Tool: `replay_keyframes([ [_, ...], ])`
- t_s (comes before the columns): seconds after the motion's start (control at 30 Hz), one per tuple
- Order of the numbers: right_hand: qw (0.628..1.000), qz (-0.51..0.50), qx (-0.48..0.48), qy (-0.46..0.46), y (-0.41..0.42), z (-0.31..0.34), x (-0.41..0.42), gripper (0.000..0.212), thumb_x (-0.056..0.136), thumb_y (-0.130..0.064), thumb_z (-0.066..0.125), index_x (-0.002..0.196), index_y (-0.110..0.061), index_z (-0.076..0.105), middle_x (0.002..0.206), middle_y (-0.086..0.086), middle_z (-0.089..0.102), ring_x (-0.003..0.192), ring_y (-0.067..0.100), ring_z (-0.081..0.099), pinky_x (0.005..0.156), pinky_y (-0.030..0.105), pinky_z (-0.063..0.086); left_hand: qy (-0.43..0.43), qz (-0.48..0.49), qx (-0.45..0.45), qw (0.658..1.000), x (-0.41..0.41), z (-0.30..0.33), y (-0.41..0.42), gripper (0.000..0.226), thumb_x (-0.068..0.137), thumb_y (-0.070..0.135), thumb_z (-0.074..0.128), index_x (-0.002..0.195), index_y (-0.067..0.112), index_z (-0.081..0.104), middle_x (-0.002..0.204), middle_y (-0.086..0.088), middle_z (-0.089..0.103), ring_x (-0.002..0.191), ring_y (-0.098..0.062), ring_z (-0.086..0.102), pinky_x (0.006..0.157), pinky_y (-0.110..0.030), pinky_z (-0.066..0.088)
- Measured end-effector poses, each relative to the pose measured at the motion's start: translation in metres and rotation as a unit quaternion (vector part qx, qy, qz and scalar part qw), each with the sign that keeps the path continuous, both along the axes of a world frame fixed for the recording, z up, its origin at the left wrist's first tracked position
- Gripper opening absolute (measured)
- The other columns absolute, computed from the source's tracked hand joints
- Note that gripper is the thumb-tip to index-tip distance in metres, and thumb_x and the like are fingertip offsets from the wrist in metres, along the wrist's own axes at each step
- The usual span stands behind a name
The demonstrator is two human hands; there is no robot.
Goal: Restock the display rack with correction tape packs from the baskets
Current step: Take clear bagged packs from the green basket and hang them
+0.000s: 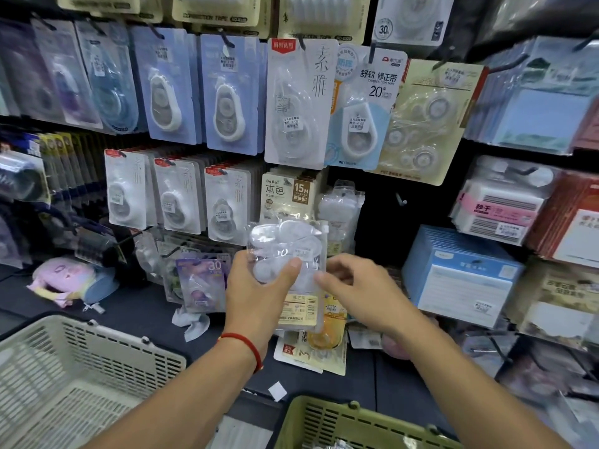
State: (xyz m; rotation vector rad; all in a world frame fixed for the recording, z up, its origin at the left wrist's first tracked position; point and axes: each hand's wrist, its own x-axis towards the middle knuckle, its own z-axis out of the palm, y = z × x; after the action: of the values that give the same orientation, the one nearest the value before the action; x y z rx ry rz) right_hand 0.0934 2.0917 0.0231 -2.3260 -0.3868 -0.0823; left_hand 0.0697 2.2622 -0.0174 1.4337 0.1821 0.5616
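Mid-restock. Left hand [259,286] grips a clear correction tape pack [287,254], thumb across its front, held up before the display rack [372,196]. Right hand [359,286] beside it, fingers loosely curled at the pack's edge; whether they touch it I cannot tell. Bare hook [401,199] up-right, dark open room around it. Most pegs look full. Cream basket [81,358] looks near empty; green basket [340,422] holds something, mostly out of view.

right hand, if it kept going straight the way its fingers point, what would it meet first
Most likely the clear pack of correction tapes gripped by the left hand. The right hand points leftward, fingertips close to the pack's right edge, though whether they already touch is unclear.
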Motion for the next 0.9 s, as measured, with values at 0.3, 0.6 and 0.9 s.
replay_keyframes([
  [0.3, 0.982, -0.064, 0.174, -0.017, -0.008, 0.002, 0.003, 0.016, 0.102, -0.035, 0.062, 0.099, -0.020, 0.059, 0.096, 0.014, 0.076, 0.090, 0.035, 0.074, 0.083, 0.057, 0.060, 0.024, -0.013, -0.018, 0.999, 0.003, 0.000, 0.000, 0.017, 0.095, 0.023, 0.071, 0.108, 0.026, 0.060, 0.094, 0.008, 0.067, 0.065, 0.013, 0.060, 0.062, -0.019, 0.047],
  [0.6, 0.963, -0.071, 0.260, -0.031, -0.018, 0.001, 0.013, 0.014, 0.102, -0.036, 0.066, 0.106, -0.022, 0.066, 0.089, -0.006, 0.081, 0.080, 0.011, 0.078, 0.063, 0.029, 0.062, 0.027, 0.005, 0.002, 1.000, 0.003, -0.001, 0.003, 0.020, 0.094, 0.008, 0.064, 0.108, 0.021, 0.057, 0.096, -0.002, 0.067, 0.061, 0.010, 0.061, 0.049, -0.006, 0.043],
  [0.9, 0.957, -0.080, 0.272, -0.061, -0.014, 0.003, 0.012, 0.017, 0.096, -0.039, 0.074, 0.102, -0.023, 0.071, 0.086, -0.012, 0.080, 0.077, 0.002, 0.076, 0.058, 0.014, 0.055, 0.025, 0.049, 0.017, 0.998, 0.000, 0.003, 0.006, 0.022, 0.093, 0.012, 0.061, 0.107, 0.028, 0.055, 0.099, 0.002, 0.067, 0.084, -0.017, 0.063, 0.069, -0.034, 0.047],
])
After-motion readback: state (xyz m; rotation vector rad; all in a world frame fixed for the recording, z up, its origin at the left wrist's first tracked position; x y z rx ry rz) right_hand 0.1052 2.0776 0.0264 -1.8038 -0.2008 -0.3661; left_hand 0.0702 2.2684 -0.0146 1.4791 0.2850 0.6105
